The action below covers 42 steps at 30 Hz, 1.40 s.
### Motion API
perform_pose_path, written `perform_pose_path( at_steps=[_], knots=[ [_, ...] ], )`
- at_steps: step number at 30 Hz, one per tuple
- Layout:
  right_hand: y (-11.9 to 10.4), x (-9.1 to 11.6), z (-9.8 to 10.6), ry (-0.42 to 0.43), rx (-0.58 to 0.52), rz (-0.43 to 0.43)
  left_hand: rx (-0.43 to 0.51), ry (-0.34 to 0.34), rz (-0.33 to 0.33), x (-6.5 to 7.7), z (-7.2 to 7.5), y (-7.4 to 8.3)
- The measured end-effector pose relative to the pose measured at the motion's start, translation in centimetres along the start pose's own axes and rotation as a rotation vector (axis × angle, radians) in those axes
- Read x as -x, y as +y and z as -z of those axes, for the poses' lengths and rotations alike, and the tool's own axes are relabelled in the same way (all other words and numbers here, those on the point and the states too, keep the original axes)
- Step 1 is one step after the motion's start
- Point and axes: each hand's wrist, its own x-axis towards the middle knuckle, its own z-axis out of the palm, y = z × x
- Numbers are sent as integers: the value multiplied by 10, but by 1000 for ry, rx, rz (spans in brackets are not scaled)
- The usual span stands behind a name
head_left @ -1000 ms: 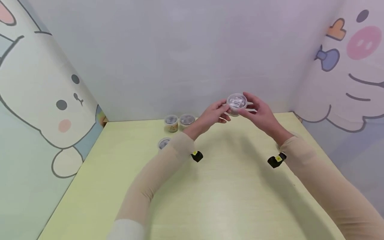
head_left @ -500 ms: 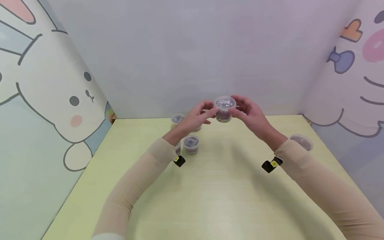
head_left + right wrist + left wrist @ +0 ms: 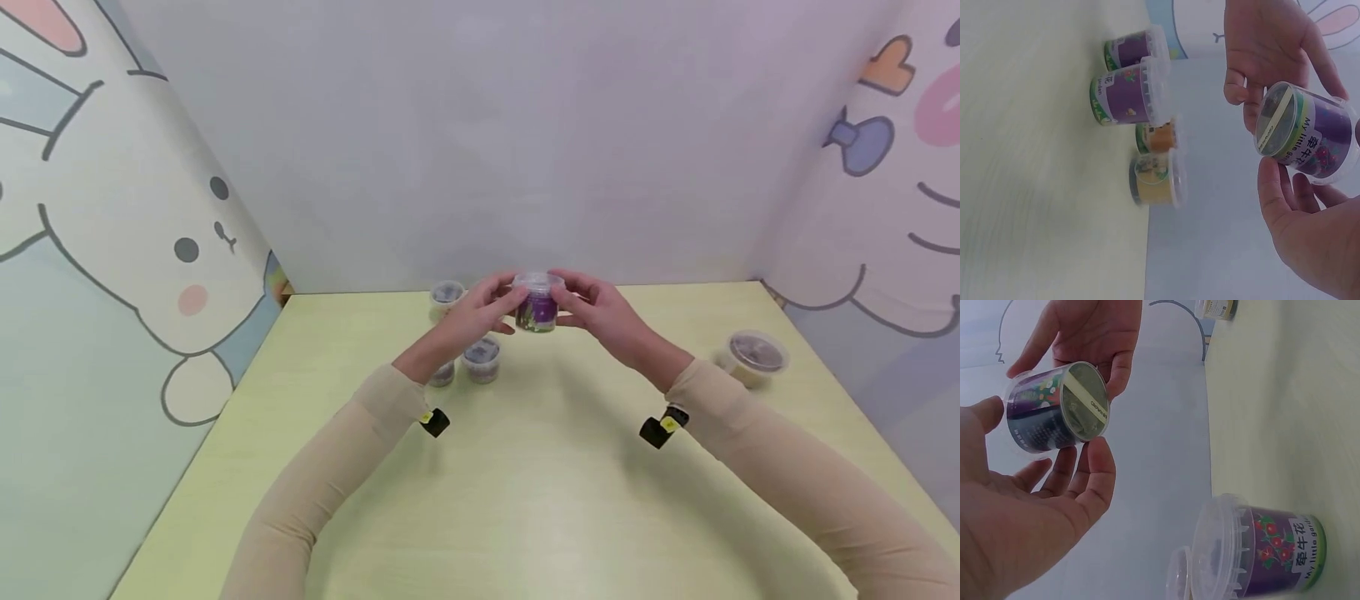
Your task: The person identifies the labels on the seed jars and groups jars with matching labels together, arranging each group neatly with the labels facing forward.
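Note:
Between both hands, raised above the back of the table, is a clear-lidded plastic tub (image 3: 537, 312) with a purple label. My left hand (image 3: 476, 317) grips its left side, thumb in front and fingers behind. The right hand (image 3: 606, 321) holds the opposite side in the same way. In the left wrist view the tub's (image 3: 1041, 415) greenish base faces the camera, with a pale strip across it. Red flowers and the words "My little" show on the tub's (image 3: 1316, 134) label in the right wrist view. Below the left hand stands another purple tub (image 3: 482, 360).
A second purple tub (image 3: 1135, 50) stands beside that one on the table (image 3: 525, 483). Behind them are an orange-labelled tub (image 3: 1159, 137) and a tan-labelled tub (image 3: 1154, 178). One more lidded tub (image 3: 753, 357) is at the table's right side. A pale wall (image 3: 480, 150) rises behind.
Both hands have carried the tub left and lower, towards the tabletop. The tub has turned from showing its lid to showing its purple side. The head view has shifted slightly.

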Motion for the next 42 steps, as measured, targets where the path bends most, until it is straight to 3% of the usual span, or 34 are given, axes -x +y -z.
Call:
perform_pose_path(
  at_steps=[10, 20, 24, 29, 35, 42],
  knots=[
    [7, -2, -2, -10, -11, -17, 6, -14, 11, 2, 1, -7],
    [7, 1, -1, -67, -137, -13, 93, -23, 58, 1, 3, -11],
    [8, 1, -1, -42, -108, -43, 18, -2, 53, 0, 1, -11],
    [11, 1, -3, -33, -86, -74, -56, -30, 30, 0, -2, -12],
    [14, -1, -5, -61, -84, -95, -24, -37, 61, 3, 2, -17],
    [18, 1, -2, -83, -105, -86, 43, -102, 57, 6, 8, -20]
  ],
)
